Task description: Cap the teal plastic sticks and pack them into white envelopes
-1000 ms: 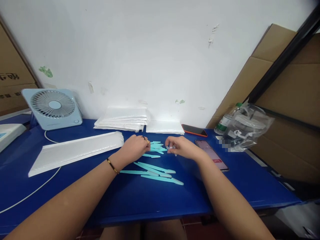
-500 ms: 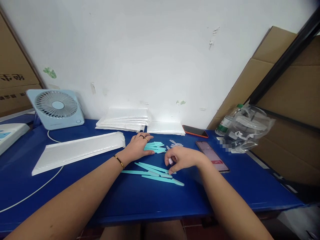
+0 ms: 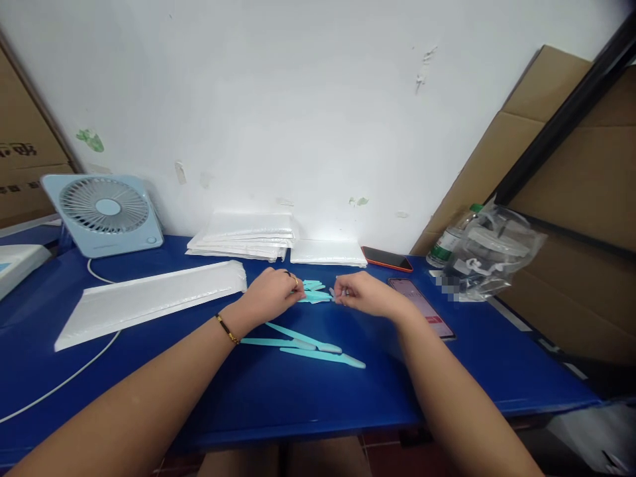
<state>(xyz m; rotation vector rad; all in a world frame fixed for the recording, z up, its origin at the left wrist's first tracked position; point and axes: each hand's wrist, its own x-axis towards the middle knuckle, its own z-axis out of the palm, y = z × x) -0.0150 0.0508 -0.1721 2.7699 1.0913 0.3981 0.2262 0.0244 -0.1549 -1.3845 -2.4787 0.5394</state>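
My left hand [image 3: 278,291] is closed in a pinch at the left side of a small pile of turquoise sticks [image 3: 315,291]. What its fingertips grip is too small to make out. My right hand [image 3: 360,293] is closed at the pile's right side, beside small translucent pieces [image 3: 332,291] that it partly covers; its grip is hidden. Nearer the table's front edge lie three separate turquoise sticks [image 3: 322,356] with pale, capped-looking ends. They point roughly left to right, and neither hand touches them.
A white padded envelope [image 3: 154,301] lies left, with a stack of envelopes [image 3: 243,235] and a smaller stack [image 3: 328,253] by the wall. A blue fan [image 3: 106,212] stands far left. Two phones [image 3: 387,258] [image 3: 420,305] and a bagged cup [image 3: 489,255] are at right.
My right hand has moved up and away from the front sticks, where one stick fewer now lies. My left hand's fingers have drawn together at the pile. The view has shifted slightly.
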